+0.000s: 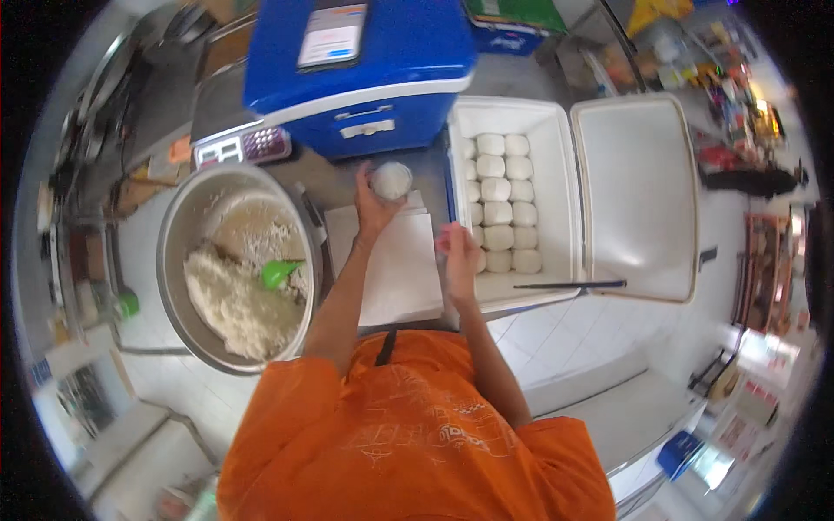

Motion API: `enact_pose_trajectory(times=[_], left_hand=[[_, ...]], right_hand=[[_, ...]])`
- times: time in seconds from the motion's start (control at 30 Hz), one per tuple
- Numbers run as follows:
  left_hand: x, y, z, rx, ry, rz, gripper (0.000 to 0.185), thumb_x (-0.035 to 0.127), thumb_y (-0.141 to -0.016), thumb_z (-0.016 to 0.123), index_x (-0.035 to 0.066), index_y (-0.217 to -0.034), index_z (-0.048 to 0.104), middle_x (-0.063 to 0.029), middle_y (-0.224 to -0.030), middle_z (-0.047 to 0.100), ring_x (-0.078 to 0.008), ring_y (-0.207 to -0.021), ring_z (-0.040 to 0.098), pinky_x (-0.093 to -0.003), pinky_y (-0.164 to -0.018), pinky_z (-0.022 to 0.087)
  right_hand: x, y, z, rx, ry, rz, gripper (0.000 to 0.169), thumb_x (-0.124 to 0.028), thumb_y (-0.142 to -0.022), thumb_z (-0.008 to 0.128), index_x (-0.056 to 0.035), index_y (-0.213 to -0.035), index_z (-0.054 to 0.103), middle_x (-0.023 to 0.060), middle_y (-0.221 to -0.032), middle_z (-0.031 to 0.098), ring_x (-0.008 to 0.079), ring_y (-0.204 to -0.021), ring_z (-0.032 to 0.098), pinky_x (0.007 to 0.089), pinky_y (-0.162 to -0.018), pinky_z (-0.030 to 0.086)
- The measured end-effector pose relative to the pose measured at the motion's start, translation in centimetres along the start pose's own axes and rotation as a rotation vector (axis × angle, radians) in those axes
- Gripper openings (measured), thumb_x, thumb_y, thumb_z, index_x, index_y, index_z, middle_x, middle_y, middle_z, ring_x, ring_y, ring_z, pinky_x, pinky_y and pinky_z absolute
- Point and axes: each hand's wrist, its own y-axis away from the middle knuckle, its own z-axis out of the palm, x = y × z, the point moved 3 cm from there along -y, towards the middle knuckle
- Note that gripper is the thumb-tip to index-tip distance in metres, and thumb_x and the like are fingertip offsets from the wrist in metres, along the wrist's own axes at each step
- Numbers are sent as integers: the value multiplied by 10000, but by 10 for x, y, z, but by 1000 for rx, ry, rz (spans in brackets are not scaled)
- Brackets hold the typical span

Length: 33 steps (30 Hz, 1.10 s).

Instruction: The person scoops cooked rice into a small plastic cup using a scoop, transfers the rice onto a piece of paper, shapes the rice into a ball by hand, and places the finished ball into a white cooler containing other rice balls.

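My left hand (pixel 376 207) holds a small round container of white rice (pixel 391 180) above the counter, just beyond a stack of white paper sheets (pixel 399 273). By the near left corner of a cooler box (pixel 550 156), my right hand (pixel 460 254) is blurred, its fingers bent; whether they grip anything cannot be made out. Inside that box, rounded white bundles (pixel 498 213) sit packed in rows. On my left stands a large metal pot (pixel 171 306) of cooked white rice (pixel 228 312), with a green plastic scoop (pixel 277 274) resting in it.
A closed blue cooler (pixel 365 111) stands at the back, a phone (pixel 332 36) lying on its lid. Behind the pot is a scale with a keypad (pixel 244 146). The open box's white lid (pixel 635 195) is folded out to the right. A dark thin stick (pixel 567 284) crosses its near rim.
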Motion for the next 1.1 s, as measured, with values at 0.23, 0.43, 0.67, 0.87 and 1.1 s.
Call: enact_pose_trajectory(times=[0.23, 0.43, 0.67, 0.87, 1.1], left_hand=[[98, 136, -76, -127, 23, -28, 1190, 200, -667, 972, 54, -1596, 244, -205, -1489, 517, -312, -1305, 574, -430, -1102, 471], [7, 277, -147, -285, -401, -276, 379, 156, -889, 747, 37, -1241, 669, -146, -1291, 680, -337, -1172, 655, -409, -994, 544], [-23, 301, -159, -339, -576, 172, 346, 127, -812, 703, 63, -1151, 679, -118, -1143, 688, -302, -1086, 665, -411, -919, 565], [-36, 292, -141, -359, -626, 157, 245, 139, -798, 652, 84, -1035, 686, -85, -1037, 675, -273, -1103, 636, -415, -973, 519], [-48, 257, -120, -322, -591, 213, 280, 74, -846, 593, 90, -1097, 717, -70, -1160, 695, -299, -1127, 645, -430, -990, 511]], right_hand=[[43, -6, 39, -315, -581, 688, 598, -540, -1084, 404, -52, -1403, 540, 119, -1292, 626, 242, -1165, 618, 465, -1026, 483], [93, 35, 41, -347, 553, -174, 492, -197, -935, 724, -29, -1364, 550, 204, -1375, 557, 358, -1268, 544, 522, -1077, 430], [122, 70, 87, -673, 1151, -815, 594, -188, -840, 804, -45, -1361, 556, 283, -1442, 427, 480, -1318, 430, 552, -1097, 397], [89, 58, 90, -501, 937, -756, 625, -257, -880, 789, 14, -1378, 527, 305, -1413, 487, 488, -1317, 464, 525, -1092, 411], [38, -50, 108, -142, 1026, -785, 509, -301, -948, 720, 54, -1291, 593, 291, -1304, 595, 438, -1206, 576, 489, -1024, 455]])
